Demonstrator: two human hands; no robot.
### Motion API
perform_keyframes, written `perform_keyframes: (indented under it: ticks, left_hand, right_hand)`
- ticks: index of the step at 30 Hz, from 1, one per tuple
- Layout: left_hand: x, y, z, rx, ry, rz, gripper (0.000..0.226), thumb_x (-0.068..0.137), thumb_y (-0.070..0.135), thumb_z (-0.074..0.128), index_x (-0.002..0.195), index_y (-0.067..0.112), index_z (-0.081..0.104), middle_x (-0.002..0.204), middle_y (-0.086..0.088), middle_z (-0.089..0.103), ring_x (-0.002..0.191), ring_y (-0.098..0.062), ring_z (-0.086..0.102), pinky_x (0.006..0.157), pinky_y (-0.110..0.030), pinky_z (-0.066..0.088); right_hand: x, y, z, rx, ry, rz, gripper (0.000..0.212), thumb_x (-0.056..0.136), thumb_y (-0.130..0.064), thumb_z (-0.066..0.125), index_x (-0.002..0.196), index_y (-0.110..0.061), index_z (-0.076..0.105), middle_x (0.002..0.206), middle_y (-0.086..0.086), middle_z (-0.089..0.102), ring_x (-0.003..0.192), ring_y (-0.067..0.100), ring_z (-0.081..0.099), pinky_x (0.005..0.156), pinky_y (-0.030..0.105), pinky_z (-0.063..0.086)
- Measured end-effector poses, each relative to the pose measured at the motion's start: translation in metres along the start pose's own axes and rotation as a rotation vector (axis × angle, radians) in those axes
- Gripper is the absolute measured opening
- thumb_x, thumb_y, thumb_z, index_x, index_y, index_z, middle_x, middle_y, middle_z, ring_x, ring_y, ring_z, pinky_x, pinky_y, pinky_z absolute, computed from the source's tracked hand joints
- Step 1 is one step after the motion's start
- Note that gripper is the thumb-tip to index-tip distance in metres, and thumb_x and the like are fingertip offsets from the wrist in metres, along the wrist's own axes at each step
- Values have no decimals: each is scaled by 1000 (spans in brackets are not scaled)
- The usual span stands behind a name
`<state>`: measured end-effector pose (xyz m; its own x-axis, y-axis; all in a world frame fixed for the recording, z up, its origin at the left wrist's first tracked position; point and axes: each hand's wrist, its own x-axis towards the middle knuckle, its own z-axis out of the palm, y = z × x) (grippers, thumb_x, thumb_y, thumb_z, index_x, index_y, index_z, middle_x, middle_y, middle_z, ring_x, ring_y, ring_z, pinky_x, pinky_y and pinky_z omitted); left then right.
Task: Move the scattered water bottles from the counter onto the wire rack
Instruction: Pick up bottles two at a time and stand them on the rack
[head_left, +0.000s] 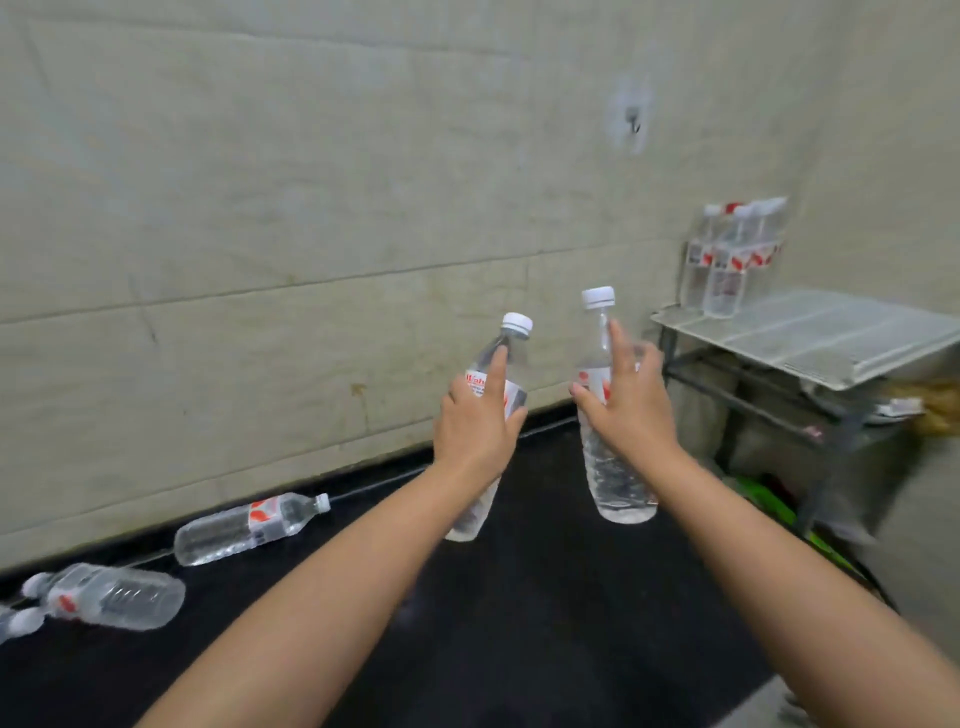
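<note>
I have two water bottles in the air over the black counter (519, 597), caps up. My left hand (475, 431) wraps the tilted bottle (511, 353) around its label, index finger lying up along the neck. My right hand (631, 405) grips the upright bottle (608, 478) at the shoulder, fingers curled behind it and one pointing up beside the cap.

The risk I see is at the wire rack (810, 338), which stands off the counter's right end with a cluster of standing bottles (727, 260) already packed into its back-left corner against the wall. If I swing in too fast with both at once, I could knock those over — they look light and tall, easy to topple. My left bottle leans, so it may tip on the wires unless I straighten it before letting go. Thin plastic could also slip or crumple under a loose hold.

Still waiting along the counter's back edge near the wall: one lying bottle (249, 527), and another (111, 597) toward the left end — a third is barely visible at the frame's edge.
</note>
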<state>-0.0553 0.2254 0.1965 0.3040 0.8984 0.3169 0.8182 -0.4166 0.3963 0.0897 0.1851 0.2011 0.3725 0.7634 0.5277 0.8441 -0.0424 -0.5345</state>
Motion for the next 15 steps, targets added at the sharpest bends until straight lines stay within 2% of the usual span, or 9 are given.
perform_keyframes:
  ticks: [4,9,12,15]
  left_hand:
    - [25,93,12,-19,111,99,69,94,39,44,148,28,4,134,-22,33,119,-36,40,98,-41,38]
    - [50,201,32,-82,224,83,69,93,38,46,148,28,5,133,-21,33,117,-36,41,94,-42,40]
    - [65,249,45,-68,250,103,68,93,39,45,148,29,5,132,-20,33,114,-36,43,93,-42,41]
    - [82,283,60,-61,262,89,68,93,39,44,148,30,5,131,-21,34,113,-35,43,93,-41,40]
  right_hand:
    - [44,54,-67,-5,104,-67,79,84,-29,63,147,-21,15,139,24,28,114,39,49,90,48,48]
    - [87,120,-134,20,154,-156,80,84,-31,62,147,-21,13,140,21,28,116,36,47,88,46,48]
    - [108,154,-163,48,178,-173,79,84,-31,62,147,-20,15,141,20,28,112,36,51,86,42,46]
    - [127,184,-182,72,174,-165,78,84,-31,62,147,-20,15,144,19,26,118,36,49,90,43,45]
